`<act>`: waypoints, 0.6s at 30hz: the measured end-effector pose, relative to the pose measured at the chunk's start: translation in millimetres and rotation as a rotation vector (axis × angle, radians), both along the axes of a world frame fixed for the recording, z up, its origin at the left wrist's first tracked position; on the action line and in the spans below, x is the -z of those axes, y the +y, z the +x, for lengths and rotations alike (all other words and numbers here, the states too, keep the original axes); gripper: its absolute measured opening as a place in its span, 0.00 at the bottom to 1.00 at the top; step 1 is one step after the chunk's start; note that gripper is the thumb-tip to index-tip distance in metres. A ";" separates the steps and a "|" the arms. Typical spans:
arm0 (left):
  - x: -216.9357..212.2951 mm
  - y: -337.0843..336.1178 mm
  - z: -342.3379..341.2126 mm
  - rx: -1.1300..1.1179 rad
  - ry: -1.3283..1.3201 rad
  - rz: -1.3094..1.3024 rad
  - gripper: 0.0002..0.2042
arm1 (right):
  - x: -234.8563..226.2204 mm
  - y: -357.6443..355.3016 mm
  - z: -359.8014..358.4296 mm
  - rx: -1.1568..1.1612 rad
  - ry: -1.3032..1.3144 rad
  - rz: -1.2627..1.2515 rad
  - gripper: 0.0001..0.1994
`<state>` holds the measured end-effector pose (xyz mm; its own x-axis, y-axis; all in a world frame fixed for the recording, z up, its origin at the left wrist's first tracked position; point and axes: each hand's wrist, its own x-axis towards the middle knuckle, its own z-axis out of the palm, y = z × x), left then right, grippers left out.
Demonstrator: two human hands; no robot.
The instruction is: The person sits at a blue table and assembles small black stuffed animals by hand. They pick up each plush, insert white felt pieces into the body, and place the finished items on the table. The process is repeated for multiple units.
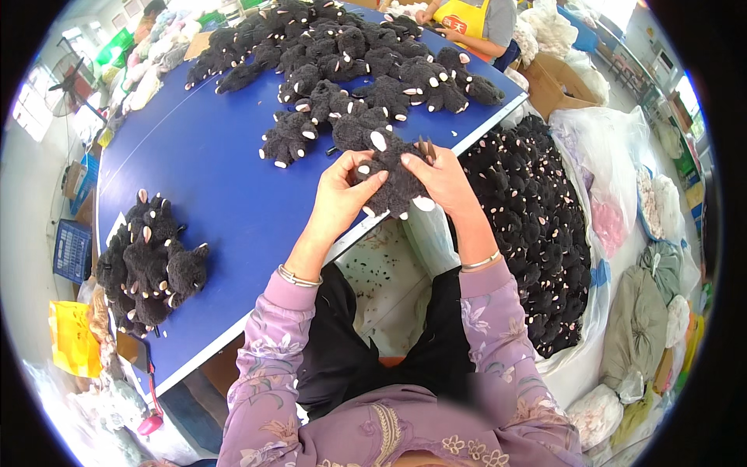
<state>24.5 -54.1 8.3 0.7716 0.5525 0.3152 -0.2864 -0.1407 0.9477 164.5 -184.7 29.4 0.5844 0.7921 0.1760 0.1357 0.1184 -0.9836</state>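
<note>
A small black plush toy [395, 177] with white ears and paws is held up over the near edge of the blue table [233, 179]. My left hand [342, 185] grips its left side, thumb pressed into the fur. My right hand [440, 177] closes on its other side, thumb on top. Two dark narrow prongs [426, 149] stick out beside the right fingers; the rest of that tool is hidden. Just beyond my hands, a large heap of similar black plush toys [334, 58] covers the table's far part.
A smaller pile of black plush toys [152, 268] sits at the table's left corner. To my right stands a big clear-lined bag [529, 233] full of more. Opposite, a person in a yellow apron [467, 19] works. A blue crate [72, 251] and fan [70, 84] are left.
</note>
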 end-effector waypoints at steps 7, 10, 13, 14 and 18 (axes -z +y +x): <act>-13.9 -12.5 -4.3 -0.271 -0.212 0.636 0.14 | 2.2 8.4 2.6 0.141 0.291 0.082 0.09; -18.6 -18.1 -9.4 -0.286 -0.152 0.570 0.13 | -4.5 4.5 0.7 0.131 0.387 0.127 0.11; -14.9 -21.5 -17.3 -0.135 -0.206 0.641 0.12 | -1.8 0.7 5.9 0.138 0.394 0.140 0.12; -14.9 -25.6 -24.2 -0.110 -0.217 0.609 0.09 | -1.7 -1.2 6.9 0.139 0.388 0.134 0.13; -22.2 -46.8 -63.1 0.056 -0.229 0.109 0.13 | -9.6 -13.0 -4.9 0.198 0.427 0.116 0.14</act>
<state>-38.6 -100.9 30.6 0.7019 0.4641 0.5403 -0.5017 -0.2163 0.8375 159.6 -197.7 39.1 0.7614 0.6475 -0.0323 -0.2465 0.2430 -0.9382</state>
